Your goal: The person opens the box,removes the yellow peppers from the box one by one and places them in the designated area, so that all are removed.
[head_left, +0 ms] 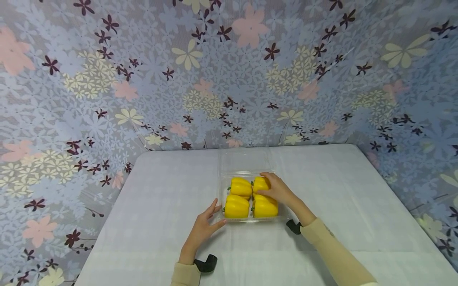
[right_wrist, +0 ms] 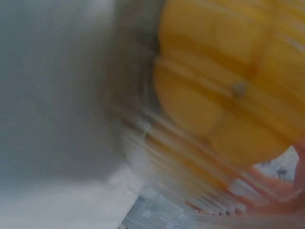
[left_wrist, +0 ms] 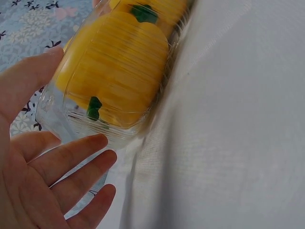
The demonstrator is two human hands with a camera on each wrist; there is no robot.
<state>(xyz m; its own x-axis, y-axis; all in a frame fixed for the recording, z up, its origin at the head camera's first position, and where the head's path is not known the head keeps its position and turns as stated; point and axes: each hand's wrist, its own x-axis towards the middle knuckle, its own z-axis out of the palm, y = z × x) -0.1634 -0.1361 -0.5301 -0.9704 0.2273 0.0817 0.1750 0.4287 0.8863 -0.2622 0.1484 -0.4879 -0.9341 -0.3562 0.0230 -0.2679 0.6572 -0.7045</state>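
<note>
Several yellow bell peppers with green stems sit in two rows in a clear plastic clamshell box (head_left: pixel 229 174), its lid (head_left: pixel 245 159) folded back toward the wall. My right hand (head_left: pixel 280 192) reaches over the box's right side and grips the back right bell pepper (head_left: pixel 260 183), thumb on the near side, fingers beyond. The right wrist view is blurred and shows a pepper (right_wrist: pixel 209 76) through the box wall. At the box's left side, my left hand (head_left: pixel 204 228) has its fingers spread. In the left wrist view its fingertips are by the box corner near the front left pepper (left_wrist: pixel 114 67).
A white cloth covers the table (head_left: pixel 171 182), which meets a flowered wall covering (head_left: pixel 222 79) behind. Dark wrist camera mounts (head_left: pixel 207 263) hang beside both wrists, the right one close to the box's front right corner.
</note>
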